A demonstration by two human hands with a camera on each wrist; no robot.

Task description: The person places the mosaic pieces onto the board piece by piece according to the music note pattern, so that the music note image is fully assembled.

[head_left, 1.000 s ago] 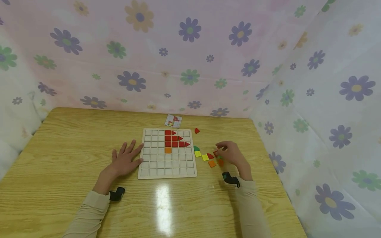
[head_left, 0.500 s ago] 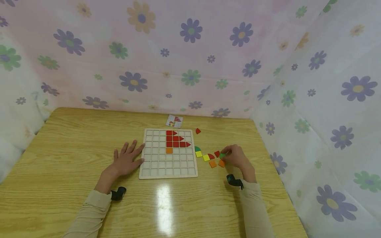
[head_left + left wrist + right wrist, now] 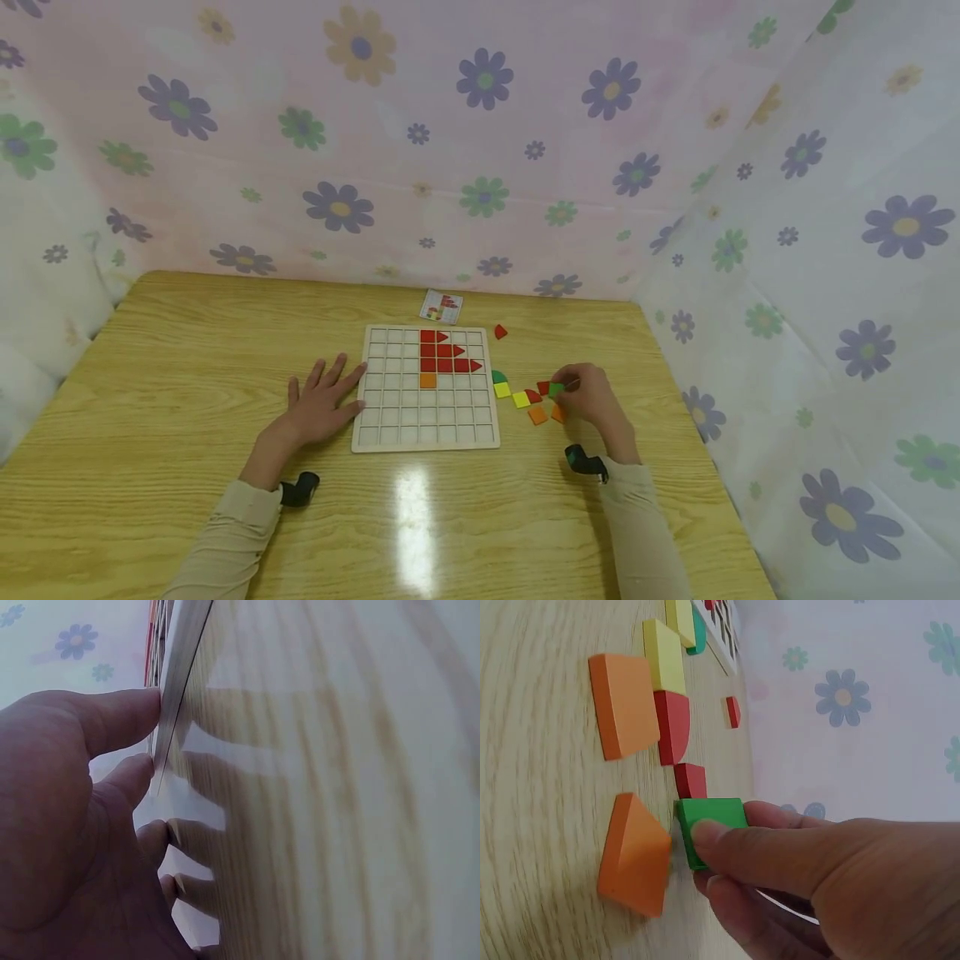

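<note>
My right hand (image 3: 588,396) pinches a green square tile (image 3: 712,814) between thumb and fingers, close above the table. Just beside it in the right wrist view lie two orange tiles (image 3: 626,705), a red square tile (image 3: 691,781) and a red quarter-round tile (image 3: 673,727). On the other side, my left hand (image 3: 315,408) lies spread on the table, its thumb and index fingertips at the left edge of the wooden grid board (image 3: 390,417). Three rows of red tiles (image 3: 436,351) ending in triangles sit in the board, with one orange square (image 3: 427,381) below them.
Right of the board lie two yellow squares (image 3: 521,400), a green rounded tile (image 3: 499,377) and, further back, a red quarter-round piece (image 3: 500,332). A pattern card (image 3: 442,307) lies behind the board. Flowered cloth (image 3: 480,150) hangs behind and beside the wooden table (image 3: 337,533).
My right hand has come down among the loose tiles and taken hold of the green square, shifting it slightly left in the last half second. The left hand stays in place.
</note>
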